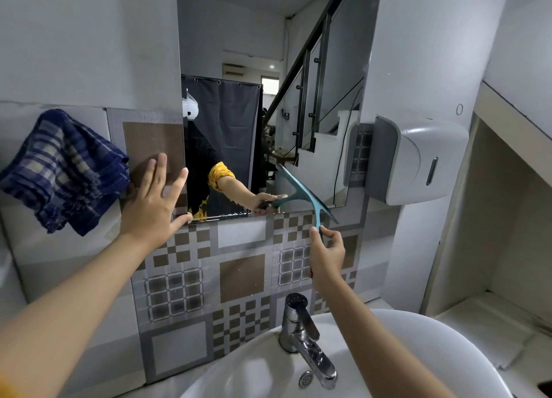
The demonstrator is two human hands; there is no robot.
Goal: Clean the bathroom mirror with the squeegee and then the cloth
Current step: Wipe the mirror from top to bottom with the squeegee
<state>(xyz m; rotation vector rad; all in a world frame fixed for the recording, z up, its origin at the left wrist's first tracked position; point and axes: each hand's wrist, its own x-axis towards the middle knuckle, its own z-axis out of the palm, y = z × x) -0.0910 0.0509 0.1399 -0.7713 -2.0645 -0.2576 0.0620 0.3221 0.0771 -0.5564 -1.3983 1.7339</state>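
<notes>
The tall wall mirror [322,54] hangs above the basin. My right hand [327,255] grips the handle of a teal squeegee [310,199]. Its blade lies slanted against the glass near the mirror's lower right corner and reaches past the bottom edge. My left hand [155,200] rests flat with spread fingers on the tiles at the mirror's lower left corner, holding nothing. A blue checked cloth [59,170] hangs on the wall to the left of that hand. The mirror reflects my arm and the squeegee.
A white basin [403,353] with a chrome tap [304,338] sits below my right arm. A white and grey dispenser [418,161] is fixed to the wall right of the mirror. A white ledge [490,323] runs along the right side.
</notes>
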